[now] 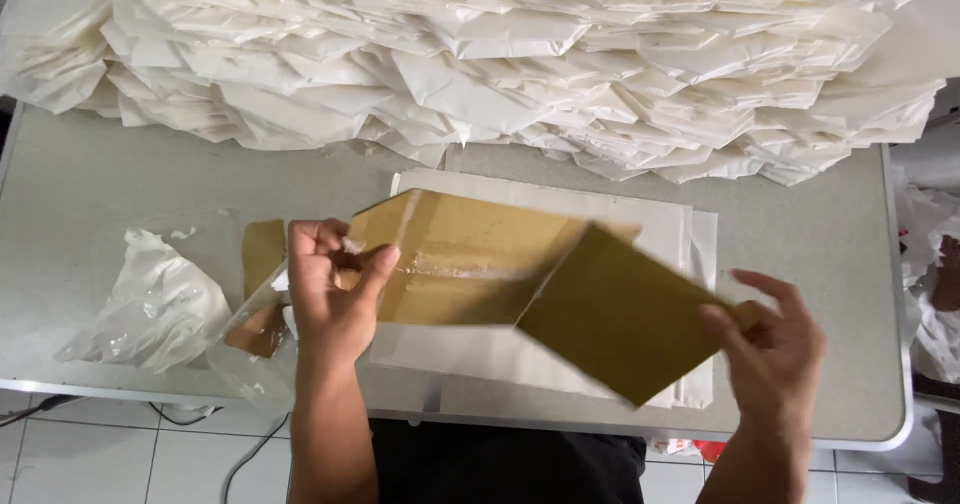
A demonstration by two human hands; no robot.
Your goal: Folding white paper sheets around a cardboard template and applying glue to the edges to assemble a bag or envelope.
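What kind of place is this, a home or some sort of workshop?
Probably a small packing or paper-goods workshop. A big heap of folded white paper pieces fills the back of a grey worktable, and the left hand and right hand hold a brown paper piece over flat white sheets.

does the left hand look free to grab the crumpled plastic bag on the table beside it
Probably not as things stand: the left hand is pinching the brown paper sheet. The crumpled plastic bag lies close, with nothing between them.

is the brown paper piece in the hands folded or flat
Folded: the brown paper piece bends at a crease between left hand and right hand.
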